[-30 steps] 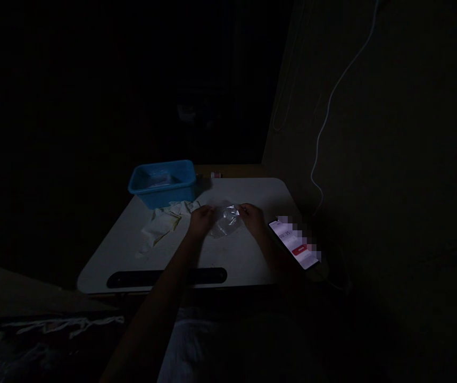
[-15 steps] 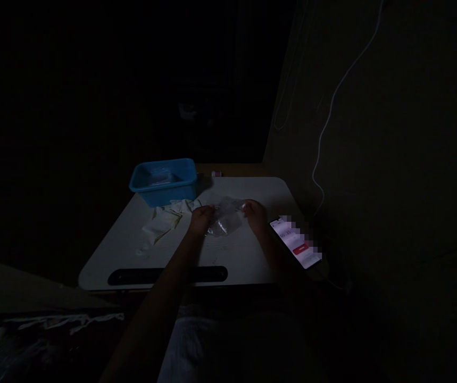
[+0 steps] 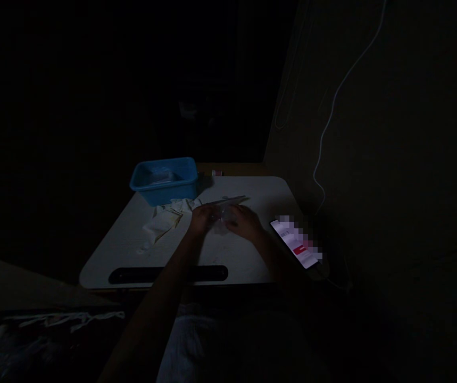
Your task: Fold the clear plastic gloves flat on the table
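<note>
A clear plastic bag (image 3: 221, 225) is bunched between my hands over the white table (image 3: 248, 266). My left hand (image 3: 202, 219) is closed on its left side. At the bag's right side is my right hand (image 3: 244, 221), its fingers curved round the plastic; dim light blurs the fingertips. Left of my left hand lies a crumpled pale cloth or wrapper (image 3: 164, 221) with yellowish edges. Behind that stands a blue basin (image 3: 168, 192) with something pale inside.
A lit phone (image 3: 294, 242) lies at the table's right edge. Behind the far edge is a small pinkish object (image 3: 217, 173). A white cable (image 3: 332, 106) hangs along the right wall. A black slot (image 3: 140, 275) runs along the near edge.
My right hand has moved left and slightly down, nearer my left hand. The bag, spread out before, is now bunched and folded between them. My left hand has barely moved.
</note>
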Tool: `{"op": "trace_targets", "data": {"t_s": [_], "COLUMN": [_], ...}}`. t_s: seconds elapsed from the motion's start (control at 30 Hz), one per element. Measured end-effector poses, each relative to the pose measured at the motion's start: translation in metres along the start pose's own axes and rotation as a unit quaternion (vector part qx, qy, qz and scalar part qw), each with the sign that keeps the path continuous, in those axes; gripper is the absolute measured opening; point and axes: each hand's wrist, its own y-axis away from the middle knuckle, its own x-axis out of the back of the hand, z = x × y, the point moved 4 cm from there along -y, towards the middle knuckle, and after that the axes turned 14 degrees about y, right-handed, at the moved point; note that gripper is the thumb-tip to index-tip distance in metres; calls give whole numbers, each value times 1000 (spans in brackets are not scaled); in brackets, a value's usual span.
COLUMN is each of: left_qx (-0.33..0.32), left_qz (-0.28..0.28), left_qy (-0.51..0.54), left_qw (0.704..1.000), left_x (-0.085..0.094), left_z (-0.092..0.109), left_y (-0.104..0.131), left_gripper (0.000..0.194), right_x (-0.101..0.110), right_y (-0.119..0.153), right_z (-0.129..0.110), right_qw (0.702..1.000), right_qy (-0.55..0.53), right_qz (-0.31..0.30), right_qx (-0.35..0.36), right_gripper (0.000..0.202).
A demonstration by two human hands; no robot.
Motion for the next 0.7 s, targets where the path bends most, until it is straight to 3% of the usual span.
{"op": "trace_targets", "data": {"t_s": [0.17,0.37,0.53,0.7], "left_qx": [43,67,50,13], "left_qz": [-20,-56,-26,23], "left_qy": [30,38,10,-40], "left_qw": [998,995,998,999], "left_x": [-6,-11,-6,2], "left_z": [-3,-7,-7,-5], "left_y": [3,3,3,3], "left_gripper": [20,19,20,27], "right_x": [-2,-5,-6,-15], "right_y": [-1,0,-1,-2], "right_z": [-5,-1,19,59], "right_qw": [998,999,993,946], "right_qy": [33,36,-36,-135], "right_qz": [-34,-28,52,129], "right_qx": [50,17,-97,-266], "right_gripper": [34,22,23,27]}}
